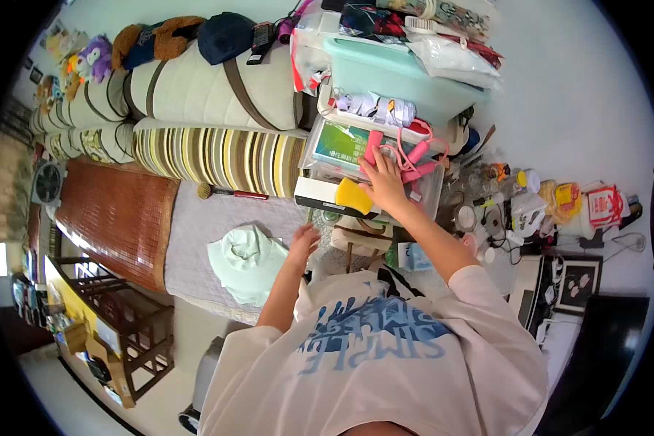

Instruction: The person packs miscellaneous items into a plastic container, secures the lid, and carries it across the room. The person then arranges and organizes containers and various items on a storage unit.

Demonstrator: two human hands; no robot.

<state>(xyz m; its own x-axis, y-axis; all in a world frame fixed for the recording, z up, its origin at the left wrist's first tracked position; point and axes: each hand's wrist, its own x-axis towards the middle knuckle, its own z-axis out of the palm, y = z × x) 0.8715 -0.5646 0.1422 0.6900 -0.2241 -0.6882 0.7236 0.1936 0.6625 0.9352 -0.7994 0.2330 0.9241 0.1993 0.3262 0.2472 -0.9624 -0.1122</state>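
My right hand reaches over a clear plastic box, fingers spread. Its fingertips lie at a pink jump rope with thick handles; whether they touch a handle I cannot tell. By the thumb is a yellow sponge-like piece, on a black and white box. A green printed packet lies beside the rope. My left hand hangs with loosely bent fingers and holds nothing. It is nearest a pale mint folded cloth item on the couch seat.
A striped cushion and a brush are on the couch. Behind the clear box stands a mint storage bin piled with things. Bottles and food bags crowd the right side. A wooden frame table stands lower left.
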